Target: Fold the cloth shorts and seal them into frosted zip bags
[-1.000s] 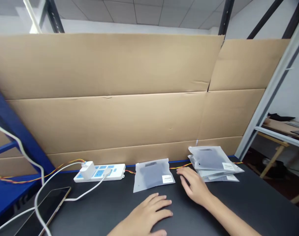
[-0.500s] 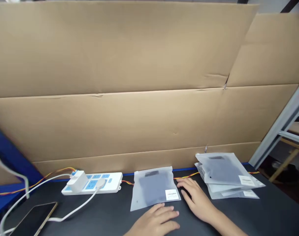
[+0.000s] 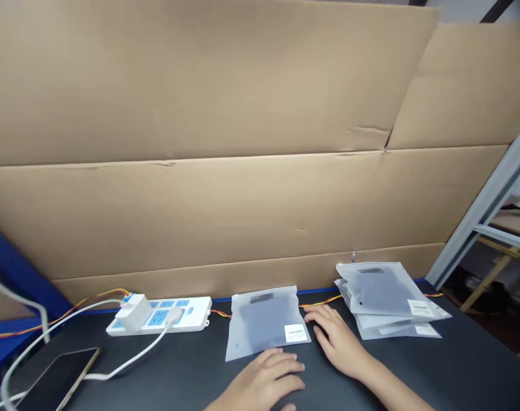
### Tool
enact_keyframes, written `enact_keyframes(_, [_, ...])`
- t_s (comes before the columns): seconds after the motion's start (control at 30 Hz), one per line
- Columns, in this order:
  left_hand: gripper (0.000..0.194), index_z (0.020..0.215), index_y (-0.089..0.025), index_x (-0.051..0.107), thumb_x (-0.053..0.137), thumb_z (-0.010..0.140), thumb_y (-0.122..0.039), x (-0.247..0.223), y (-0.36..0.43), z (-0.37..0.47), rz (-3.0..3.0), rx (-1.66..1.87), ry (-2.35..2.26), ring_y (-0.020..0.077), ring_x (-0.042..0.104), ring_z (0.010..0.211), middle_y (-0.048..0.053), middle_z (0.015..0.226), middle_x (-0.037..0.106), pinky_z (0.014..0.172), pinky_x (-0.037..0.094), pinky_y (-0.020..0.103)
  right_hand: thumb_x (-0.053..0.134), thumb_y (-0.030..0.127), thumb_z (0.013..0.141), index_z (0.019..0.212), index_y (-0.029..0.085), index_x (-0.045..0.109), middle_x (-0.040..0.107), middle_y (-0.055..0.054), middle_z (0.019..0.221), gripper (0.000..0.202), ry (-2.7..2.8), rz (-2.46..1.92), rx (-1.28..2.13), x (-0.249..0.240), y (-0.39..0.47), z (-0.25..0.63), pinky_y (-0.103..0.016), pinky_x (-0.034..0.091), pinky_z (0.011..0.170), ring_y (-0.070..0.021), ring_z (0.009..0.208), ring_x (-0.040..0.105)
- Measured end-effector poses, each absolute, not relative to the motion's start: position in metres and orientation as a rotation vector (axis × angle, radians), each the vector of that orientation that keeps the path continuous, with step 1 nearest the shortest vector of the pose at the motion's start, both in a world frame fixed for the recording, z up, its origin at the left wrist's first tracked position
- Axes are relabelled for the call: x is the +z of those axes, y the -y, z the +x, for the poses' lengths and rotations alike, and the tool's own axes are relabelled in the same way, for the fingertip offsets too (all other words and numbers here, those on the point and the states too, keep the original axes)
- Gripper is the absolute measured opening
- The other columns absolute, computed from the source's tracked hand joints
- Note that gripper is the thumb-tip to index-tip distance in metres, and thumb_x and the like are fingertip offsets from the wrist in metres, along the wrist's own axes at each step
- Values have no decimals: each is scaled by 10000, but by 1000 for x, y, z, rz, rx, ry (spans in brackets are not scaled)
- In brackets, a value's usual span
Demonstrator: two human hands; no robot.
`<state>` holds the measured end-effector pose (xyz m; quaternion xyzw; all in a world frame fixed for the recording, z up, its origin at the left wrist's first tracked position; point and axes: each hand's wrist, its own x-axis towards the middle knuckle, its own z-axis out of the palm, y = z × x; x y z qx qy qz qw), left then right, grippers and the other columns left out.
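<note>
A frosted zip bag (image 3: 263,319) with dark contents and a white label lies on the black table (image 3: 174,382). Just below its lower edge rests my left hand (image 3: 266,379), fingers apart and pointing right, holding nothing. My right hand (image 3: 334,339) lies beside the bag's right edge with its fingers spread and nothing in them. To the right of that hand is an untidy stack of similar frosted bags (image 3: 383,291), the top one showing dark contents and a label.
A white power strip (image 3: 195,314) with a plugged-in adapter and white cables stands at the back left. A phone (image 3: 56,379) lies at the front left. Cardboard (image 3: 242,211) rises behind the table, and a grey metal post (image 3: 478,211) stands at the right.
The view has shifted slightly, moving the bags and table a little left and up in the picture. Both hands keep nearly the same places beside the single bag.
</note>
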<state>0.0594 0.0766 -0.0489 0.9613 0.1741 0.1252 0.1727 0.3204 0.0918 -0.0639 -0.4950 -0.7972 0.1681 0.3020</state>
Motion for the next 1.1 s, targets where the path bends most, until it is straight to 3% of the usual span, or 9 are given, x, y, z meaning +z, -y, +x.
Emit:
enact_keyframes(0.17, [392,1255,-269,607,538,904,-108,-46,-76,45,2776,621,-1001,276,601,1124,73,1231,664,994,462,445,414,174,962,1044,265,630,649,-66,1247,248,2125,-1299,440,-64,-91,320,-490,452,1008,-269,1191,562])
enact_keyframes(0.27, [388,1266,-293,614,609,899,-168,-48,-88,30,2682,770,-1277,308,563,1163,75,1283,622,995,440,485,428,215,973,1142,271,614,636,-70,1262,258,2092,-1298,468,-68,-91,321,-495,438,1038,-266,1209,555])
enact_keyframes(0.4, [177,1065,-279,708,555,982,-247,-45,-98,21,2517,782,-1227,241,603,990,43,1059,682,899,470,391,459,352,979,1352,254,492,569,-111,1355,387,1812,-1264,614,-79,-94,323,-491,394,1099,-271,1286,508])
enact_keyframes(0.5, [204,960,-248,721,536,1005,-323,-38,-87,23,2419,734,-1081,225,595,969,42,989,692,905,456,367,404,457,993,1350,239,464,566,-130,1337,423,1635,-1263,738,-80,-95,325,-468,413,1073,-272,1278,518])
enact_keyframes(0.63, [239,929,-272,743,565,986,-421,-29,-51,28,2345,561,-809,210,601,1003,38,989,697,954,441,346,250,507,1030,1231,196,579,682,-103,1122,496,1685,-1236,963,-63,-83,328,-404,519,882,-220,917,678])
enact_keyframes(0.7, [263,942,-283,753,576,967,-475,-29,-35,30,2303,527,-663,211,617,984,46,978,706,943,452,339,328,528,1015,1063,180,684,721,-51,907,500,1785,-1183,1124,-52,-69,324,-332,531,717,-168,669,649])
enact_keyframes(0.8, [322,1054,-273,725,529,973,-515,-33,-29,32,2172,679,-658,221,629,948,66,1001,706,899,478,338,626,427,890,901,180,734,672,15,698,269,1870,-1125,1299,-44,-50,308,-241,449,602,-133,604,582])
enact_keyframes(0.9, [269,1170,-260,654,547,972,-408,-38,-40,29,2051,839,-1002,227,610,982,69,1070,672,896,478,345,644,267,835,848,173,716,636,30,649,118,1832,-1101,1390,-43,-39,286,-220,418,610,-123,624,573])
enact_keyframes(1.1, [127,831,-229,696,617,900,-301,-41,-49,23,2101,576,-1239,217,592,902,12,858,654,843,456,321,635,244,826,891,192,712,658,14,720,113,1852,-1151,1286,-40,-26,261,-232,415,650,-132,676,578])
